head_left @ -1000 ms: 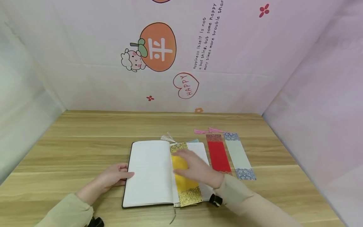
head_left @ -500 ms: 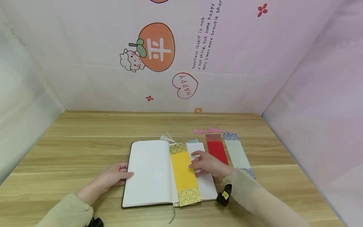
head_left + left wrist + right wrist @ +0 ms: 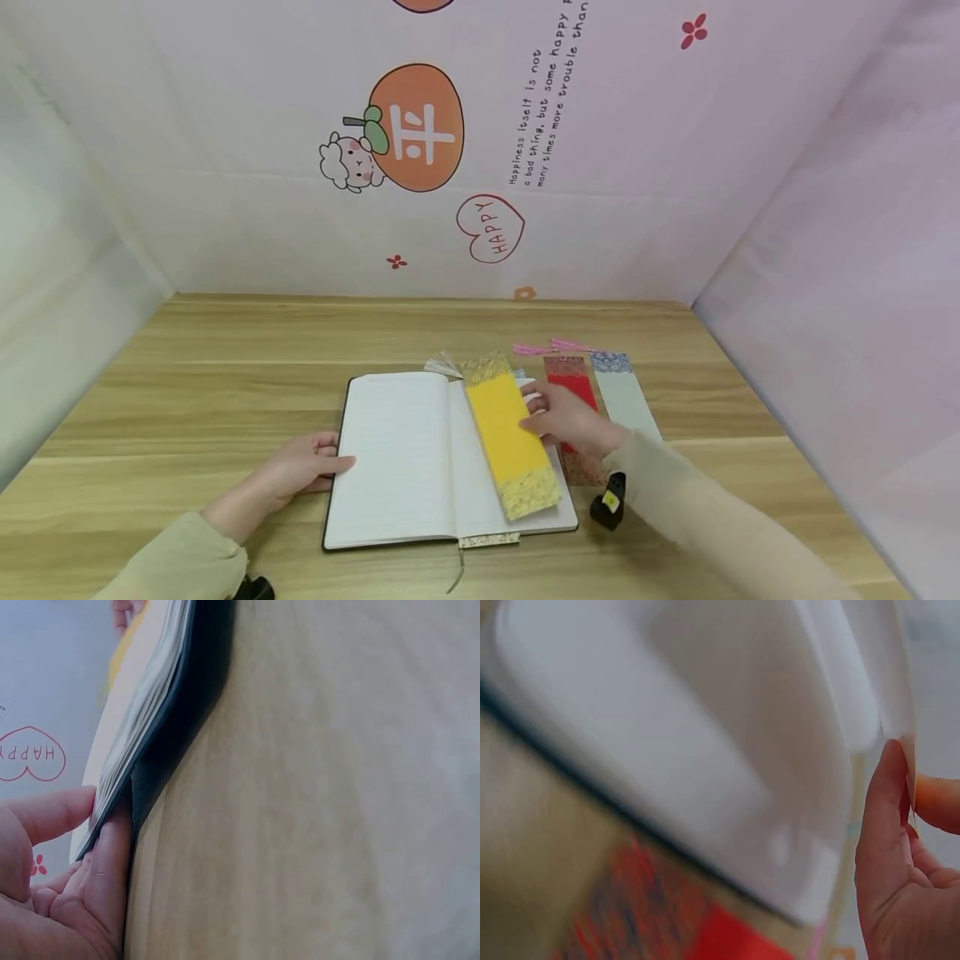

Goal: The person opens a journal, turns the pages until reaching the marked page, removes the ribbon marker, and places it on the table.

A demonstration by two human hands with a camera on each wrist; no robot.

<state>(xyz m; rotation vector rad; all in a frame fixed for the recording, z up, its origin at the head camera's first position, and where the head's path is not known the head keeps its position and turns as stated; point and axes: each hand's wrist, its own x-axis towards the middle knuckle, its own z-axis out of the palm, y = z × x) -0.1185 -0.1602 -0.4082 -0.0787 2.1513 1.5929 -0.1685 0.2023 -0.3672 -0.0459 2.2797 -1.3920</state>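
Note:
An open notebook [image 3: 393,458] with a dark cover lies on the table. My left hand [image 3: 300,467] grips its left edge; in the left wrist view the thumb is on the pages and fingers are tucked beneath the cover. My right hand [image 3: 570,421] pinches a yellow bookmark [image 3: 506,433] with gold patterned ends by its right edge. The bookmark is raised and tilted over the right page. The right wrist view shows it edge-on between thumb and fingers. The patterned end of another bookmark [image 3: 489,541] sticks out below the notebook.
To the right lie a red bookmark [image 3: 570,387], partly behind my right hand, and a pale bookmark [image 3: 628,404] with blue patterned ends. Pink tassels [image 3: 534,349] stretch out above them. A white tassel [image 3: 442,365] shows at the notebook's top, and a thin ribbon [image 3: 459,571] hangs below.
My right hand reached the yellow bookmark's right edge, took hold of it and lifted it off the page, shifting it right. My left hand stays on the notebook.

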